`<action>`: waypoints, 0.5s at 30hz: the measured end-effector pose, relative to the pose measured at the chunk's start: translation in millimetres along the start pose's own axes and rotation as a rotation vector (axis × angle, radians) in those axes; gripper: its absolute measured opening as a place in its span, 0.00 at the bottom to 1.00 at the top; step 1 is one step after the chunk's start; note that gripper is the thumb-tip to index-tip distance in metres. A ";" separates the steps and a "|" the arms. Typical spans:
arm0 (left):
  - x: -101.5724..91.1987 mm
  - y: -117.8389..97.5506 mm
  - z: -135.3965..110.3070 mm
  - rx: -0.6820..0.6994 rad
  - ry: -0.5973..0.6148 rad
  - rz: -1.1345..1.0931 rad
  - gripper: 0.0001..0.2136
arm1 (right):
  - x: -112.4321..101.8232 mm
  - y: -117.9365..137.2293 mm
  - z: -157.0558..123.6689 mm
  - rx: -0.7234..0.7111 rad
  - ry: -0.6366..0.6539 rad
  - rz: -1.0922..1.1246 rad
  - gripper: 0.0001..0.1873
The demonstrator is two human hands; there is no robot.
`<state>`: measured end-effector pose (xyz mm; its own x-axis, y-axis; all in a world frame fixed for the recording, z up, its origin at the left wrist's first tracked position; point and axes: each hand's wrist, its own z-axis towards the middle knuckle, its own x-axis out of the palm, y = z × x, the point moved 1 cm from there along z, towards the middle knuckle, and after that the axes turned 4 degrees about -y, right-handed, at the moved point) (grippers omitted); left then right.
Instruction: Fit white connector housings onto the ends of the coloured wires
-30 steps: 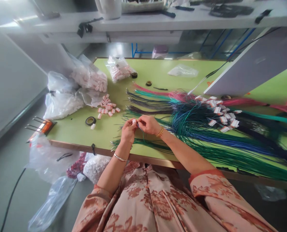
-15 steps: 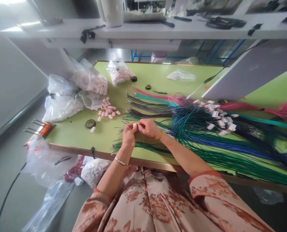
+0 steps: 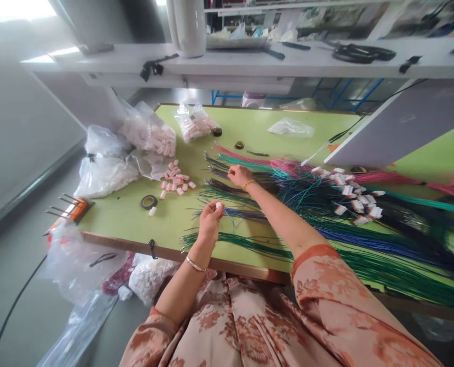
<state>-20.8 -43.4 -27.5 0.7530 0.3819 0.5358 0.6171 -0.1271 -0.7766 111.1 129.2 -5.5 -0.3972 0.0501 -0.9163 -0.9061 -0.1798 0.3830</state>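
My left hand (image 3: 210,222), near the table's front edge, is closed on a small white connector (image 3: 219,205). A thin bluish wire trails from that connector to the right. Farther back, my right hand (image 3: 241,177) rests over a bundle of dark wires (image 3: 220,171), its fingers curled together; whatever is between them is too small to tell. Green wires (image 3: 215,191) lie between the two hands, and more green wires (image 3: 246,239) run along the front. To the left is a loose pile of white-and-orange connectors (image 3: 175,181).
Wired connectors (image 3: 355,196) are heaped over the wires at right. Black tape (image 3: 149,202) and an orange tool with metal prongs (image 3: 72,211) are at left. Plastic bags (image 3: 108,173) stand behind them. A raised shelf (image 3: 250,63) spans the back, with an upright panel (image 3: 403,122) at right.
My right hand has left my left hand and moved back to the dark wires. The left hand still holds the white connector. The whole view has shifted slightly.
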 end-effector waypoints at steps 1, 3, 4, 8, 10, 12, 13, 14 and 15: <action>-0.2 0.0 0.1 0.000 -0.001 0.004 0.15 | 1.2 -0.9 0.0 -0.019 -0.001 -0.008 0.10; -0.3 -0.1 0.0 -0.005 -0.004 0.011 0.15 | 1.8 -3.6 -0.3 -0.071 -0.007 -0.021 0.11; -0.3 -0.4 -0.1 -0.009 -0.005 0.012 0.15 | 1.2 -5.3 -0.4 -0.099 -0.008 -0.029 0.11; 0.3 -2.3 -1.2 -0.021 -0.005 0.014 0.15 | -4.0 -11.6 -0.1 -0.168 -0.011 -0.081 0.13; 0.8 -3.1 -2.0 -0.026 -0.004 0.009 0.16 | -5.9 -12.7 0.2 -0.189 -0.002 -0.095 0.12; 0.8 -3.4 -2.6 -0.025 -0.007 0.001 0.16 | -5.5 -12.1 1.0 -0.210 0.033 -0.106 0.11; 0.7 -3.5 -2.7 -0.023 -0.009 -0.003 0.16 | -4.5 -11.4 1.6 -0.215 0.055 -0.113 0.10; 0.3 -3.4 -2.8 -0.021 -0.010 -0.006 0.16 | -3.4 -10.8 2.4 -0.212 0.072 -0.121 0.09; -0.1 -3.4 -2.9 -0.018 -0.010 -0.009 0.16 | -2.3 -10.4 3.4 -0.202 0.084 -0.126 0.09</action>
<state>-22.3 -45.7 -24.0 0.7454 0.3921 0.5392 0.6276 -0.1401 -0.7658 121.0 134.3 -6.9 -0.2619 0.0047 -0.9651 -0.8971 -0.3700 0.2416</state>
